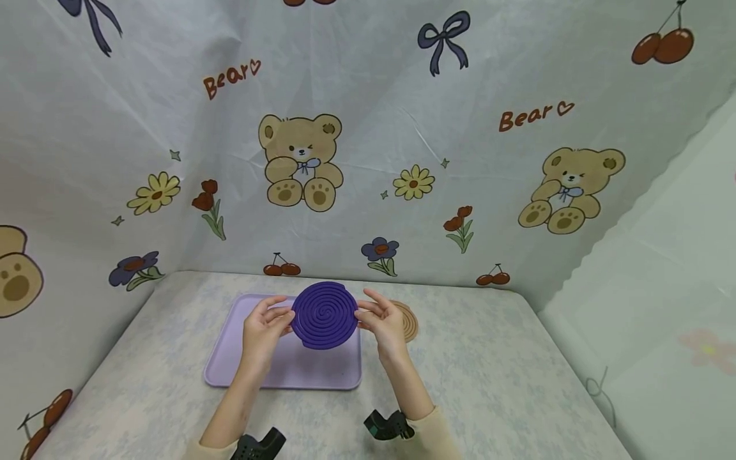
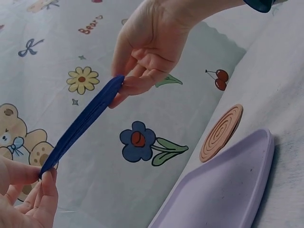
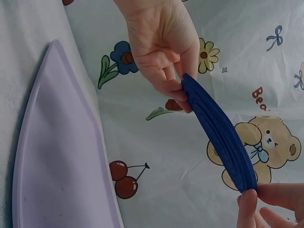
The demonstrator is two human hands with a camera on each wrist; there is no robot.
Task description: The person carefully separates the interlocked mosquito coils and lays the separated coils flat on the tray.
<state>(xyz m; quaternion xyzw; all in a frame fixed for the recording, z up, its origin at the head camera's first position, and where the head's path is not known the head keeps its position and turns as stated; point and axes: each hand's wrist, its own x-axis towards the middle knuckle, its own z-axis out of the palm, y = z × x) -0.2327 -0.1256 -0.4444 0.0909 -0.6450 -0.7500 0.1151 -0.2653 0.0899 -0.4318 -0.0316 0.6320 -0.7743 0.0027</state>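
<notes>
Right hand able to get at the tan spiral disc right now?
Not without letting go, probably: the right hand pinches the purple disc. Otherwise the tan spiral disc looks reachable, nothing visible lying on it.

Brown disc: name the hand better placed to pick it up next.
Right hand, probably: the head view shows it nearer the brown disc, partly hiding it; the left hand is farther off. Both grip the purple disc, so the right would need freeing first.
</notes>
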